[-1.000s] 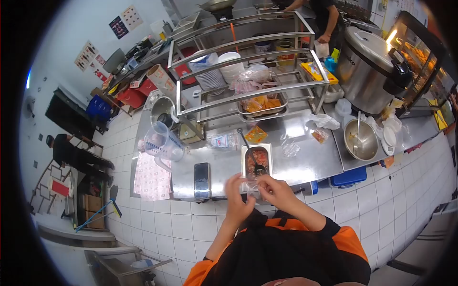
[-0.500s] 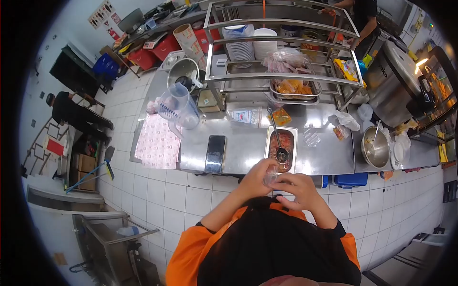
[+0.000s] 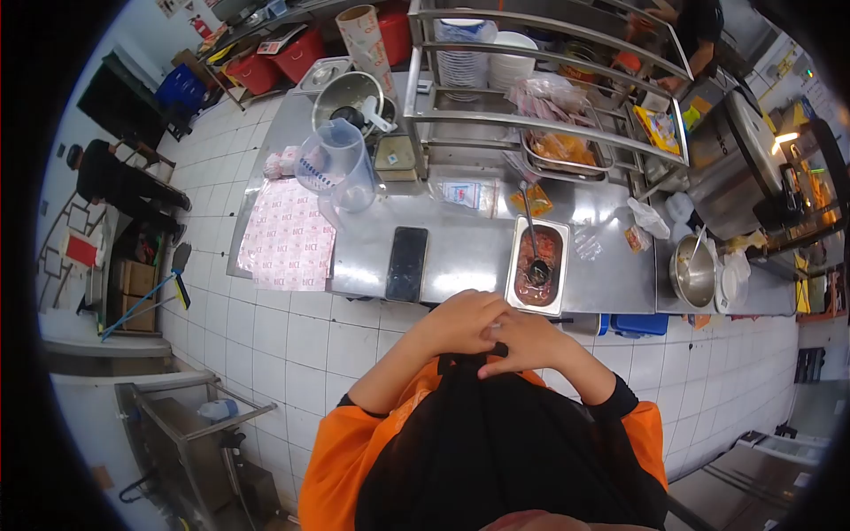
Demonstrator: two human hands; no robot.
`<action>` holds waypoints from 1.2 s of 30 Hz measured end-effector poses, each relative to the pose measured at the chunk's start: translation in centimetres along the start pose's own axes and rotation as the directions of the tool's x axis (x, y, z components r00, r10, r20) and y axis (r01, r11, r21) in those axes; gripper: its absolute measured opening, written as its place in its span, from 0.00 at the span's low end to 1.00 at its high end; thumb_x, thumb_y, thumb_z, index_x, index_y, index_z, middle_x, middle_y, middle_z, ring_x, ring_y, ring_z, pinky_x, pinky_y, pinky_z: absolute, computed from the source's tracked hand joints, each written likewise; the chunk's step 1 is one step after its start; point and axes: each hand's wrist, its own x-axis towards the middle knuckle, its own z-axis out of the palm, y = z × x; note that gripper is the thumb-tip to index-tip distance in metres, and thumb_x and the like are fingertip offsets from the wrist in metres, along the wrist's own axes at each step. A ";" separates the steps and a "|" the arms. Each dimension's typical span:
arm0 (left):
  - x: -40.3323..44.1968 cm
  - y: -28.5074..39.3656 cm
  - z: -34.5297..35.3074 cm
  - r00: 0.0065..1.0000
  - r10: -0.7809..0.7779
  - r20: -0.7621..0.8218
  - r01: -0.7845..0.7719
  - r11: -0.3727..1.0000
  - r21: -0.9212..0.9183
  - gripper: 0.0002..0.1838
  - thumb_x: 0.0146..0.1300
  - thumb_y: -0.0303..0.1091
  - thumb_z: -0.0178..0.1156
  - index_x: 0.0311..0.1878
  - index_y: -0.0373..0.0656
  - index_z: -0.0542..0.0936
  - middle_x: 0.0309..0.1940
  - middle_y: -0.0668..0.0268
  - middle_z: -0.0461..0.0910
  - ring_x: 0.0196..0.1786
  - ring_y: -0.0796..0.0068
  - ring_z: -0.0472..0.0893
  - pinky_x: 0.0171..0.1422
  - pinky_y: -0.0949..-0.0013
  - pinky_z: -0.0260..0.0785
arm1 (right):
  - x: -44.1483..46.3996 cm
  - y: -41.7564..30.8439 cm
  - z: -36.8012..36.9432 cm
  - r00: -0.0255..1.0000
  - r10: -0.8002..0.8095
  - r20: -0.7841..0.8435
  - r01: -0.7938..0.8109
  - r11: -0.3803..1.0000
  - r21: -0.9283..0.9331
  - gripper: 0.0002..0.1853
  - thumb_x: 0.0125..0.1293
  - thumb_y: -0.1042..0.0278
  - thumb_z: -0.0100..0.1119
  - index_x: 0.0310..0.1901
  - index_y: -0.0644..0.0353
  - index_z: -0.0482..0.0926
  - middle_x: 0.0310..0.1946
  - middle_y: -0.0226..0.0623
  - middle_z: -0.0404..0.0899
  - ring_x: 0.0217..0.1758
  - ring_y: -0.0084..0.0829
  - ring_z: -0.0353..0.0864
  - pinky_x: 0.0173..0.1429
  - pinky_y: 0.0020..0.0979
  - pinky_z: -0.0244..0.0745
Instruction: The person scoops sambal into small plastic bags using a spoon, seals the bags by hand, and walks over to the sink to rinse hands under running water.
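Note:
My left hand (image 3: 467, 322) and my right hand (image 3: 524, 343) meet close to my body, just in front of the steel counter (image 3: 354, 257). Both are closed, fingers bent and touching; whatever lies between them is hidden. Just beyond my hands stands a steel tray (image 3: 564, 232) of reddish food (image 3: 542, 288), a black ladle (image 3: 537, 268) resting in it with its handle leaning toward the back. A black phone (image 3: 408, 264) lies flat to the left of the tray. Behind it are a clear plastic packet (image 3: 467, 195) and an orange sachet (image 3: 531, 201).
Clear measuring jugs (image 3: 341, 168) stand left beside printed paper (image 3: 288, 237). A steel rack (image 3: 549, 124) spans the back, with stacked bowls (image 3: 460, 66). At right are a metal bowl (image 3: 695, 270) and a large cooker (image 3: 739, 159). One person (image 3: 124, 181) stands far left; another (image 3: 695, 44) is behind the rack.
The view has shifted, so the counter sits higher and further left. My hands have drawn closer together, and the clear plastic seen between them earlier is now hidden.

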 end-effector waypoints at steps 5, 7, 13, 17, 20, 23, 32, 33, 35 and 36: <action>-3.4 -1.0 -2.4 0.997 0.002 -0.072 -0.015 0.982 -0.186 0.32 0.52 0.39 0.70 0.60 0.41 0.73 0.48 0.57 0.75 0.51 0.57 0.78 0.67 0.54 0.62 | 1.9 -0.8 -0.7 0.993 -0.094 0.067 0.086 0.990 0.115 0.38 0.55 0.24 0.55 0.53 0.49 0.80 0.61 0.46 0.70 0.67 0.46 0.67 0.60 0.42 0.72; -3.7 -3.1 -1.3 0.976 0.096 -0.196 -0.122 0.985 -0.122 0.34 0.53 0.38 0.71 0.63 0.42 0.72 0.50 0.59 0.75 0.53 0.59 0.78 0.73 0.53 0.56 | 2.7 -1.2 -1.7 0.995 -0.014 0.102 0.002 0.993 0.116 0.34 0.58 0.30 0.57 0.56 0.47 0.80 0.59 0.44 0.75 0.62 0.44 0.73 0.58 0.41 0.74; -3.7 -3.3 0.8 0.894 -0.093 -0.439 -0.033 0.962 -0.271 0.33 0.53 0.35 0.70 0.62 0.42 0.71 0.52 0.60 0.75 0.57 0.60 0.75 0.79 0.51 0.43 | 2.2 -0.1 -6.5 0.991 0.056 -0.118 -0.047 0.996 0.082 0.28 0.58 0.34 0.61 0.53 0.44 0.83 0.43 0.37 0.85 0.49 0.41 0.83 0.47 0.38 0.77; -3.1 -2.1 1.7 0.917 -0.027 -0.398 0.035 0.999 0.014 0.33 0.54 0.34 0.68 0.63 0.41 0.68 0.49 0.58 0.74 0.53 0.55 0.75 0.75 0.53 0.51 | 2.6 -0.4 -4.5 0.994 -0.087 -0.068 0.093 0.991 0.092 0.34 0.53 0.26 0.59 0.47 0.48 0.85 0.37 0.39 0.85 0.45 0.42 0.83 0.46 0.38 0.77; -1.7 -2.6 3.5 0.940 -0.071 -0.334 0.064 0.997 -0.032 0.31 0.53 0.34 0.68 0.60 0.41 0.69 0.46 0.57 0.74 0.52 0.53 0.74 0.68 0.54 0.59 | 4.2 0.3 -1.4 0.958 0.139 0.252 -0.182 0.971 0.156 0.36 0.52 0.26 0.59 0.46 0.53 0.85 0.40 0.42 0.84 0.46 0.42 0.83 0.49 0.41 0.76; 0.8 -3.1 6.5 0.959 0.059 -0.278 -0.064 0.998 -0.010 0.33 0.51 0.36 0.70 0.60 0.40 0.70 0.48 0.55 0.72 0.53 0.53 0.73 0.60 0.56 0.65 | 0.5 1.9 -1.0 0.972 0.050 0.229 -0.100 0.972 0.215 0.35 0.52 0.26 0.61 0.41 0.55 0.85 0.41 0.44 0.83 0.47 0.45 0.81 0.51 0.42 0.75; 2.2 3.2 6.2 0.948 -0.128 -0.291 -0.018 0.893 -0.450 0.34 0.52 0.33 0.72 0.62 0.41 0.70 0.51 0.61 0.69 0.58 0.65 0.72 0.63 0.64 0.66 | -4.2 1.4 -6.1 0.954 0.069 0.292 -0.066 0.998 -0.020 0.31 0.54 0.28 0.59 0.38 0.52 0.85 0.38 0.42 0.82 0.44 0.45 0.82 0.48 0.42 0.77; 2.2 3.1 6.8 0.930 -0.130 -0.345 -0.040 0.895 -0.444 0.33 0.52 0.32 0.71 0.61 0.40 0.70 0.51 0.61 0.69 0.58 0.66 0.73 0.63 0.65 0.66 | -4.4 1.4 -6.4 0.972 0.041 0.232 -0.041 0.999 -0.004 0.31 0.55 0.28 0.58 0.38 0.52 0.85 0.38 0.42 0.83 0.43 0.45 0.83 0.48 0.42 0.77; 1.9 1.6 9.0 0.885 -0.141 -0.443 -0.074 0.899 -0.432 0.30 0.53 0.30 0.70 0.59 0.40 0.71 0.51 0.61 0.70 0.57 0.67 0.73 0.62 0.66 0.66 | -4.8 1.9 -6.1 0.993 -0.013 0.115 0.009 0.999 0.037 0.30 0.56 0.29 0.58 0.39 0.52 0.85 0.38 0.43 0.83 0.42 0.45 0.83 0.46 0.41 0.78; 1.9 1.2 10.4 0.823 -0.190 -0.535 -0.173 0.814 -0.554 0.26 0.53 0.26 0.69 0.56 0.39 0.72 0.49 0.63 0.70 0.57 0.69 0.72 0.62 0.68 0.64 | -5.0 2.6 -5.6 0.996 -0.089 -0.004 0.088 0.990 0.113 0.28 0.59 0.32 0.57 0.42 0.49 0.84 0.38 0.40 0.84 0.41 0.41 0.84 0.45 0.39 0.78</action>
